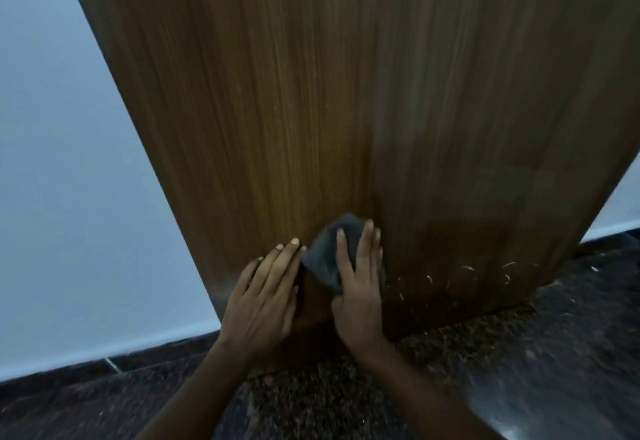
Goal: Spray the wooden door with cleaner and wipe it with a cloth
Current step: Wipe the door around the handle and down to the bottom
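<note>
The brown wooden door (329,100) fills most of the head view, its bottom edge just above the floor. My right hand (360,287) presses a dark grey cloth (325,256) flat against the lower part of the door. My left hand (266,294) lies flat on the door just left of the cloth, fingers spread and holding nothing. Small white curved marks (467,275) dot the door low on the right of the cloth. No spray bottle is in view.
A pale blue-white wall (59,179) stands to the left of the door, and a strip of wall (620,207) shows at the right. Dark speckled stone floor (346,398) runs below, with a dark skirting (145,363) along the wall.
</note>
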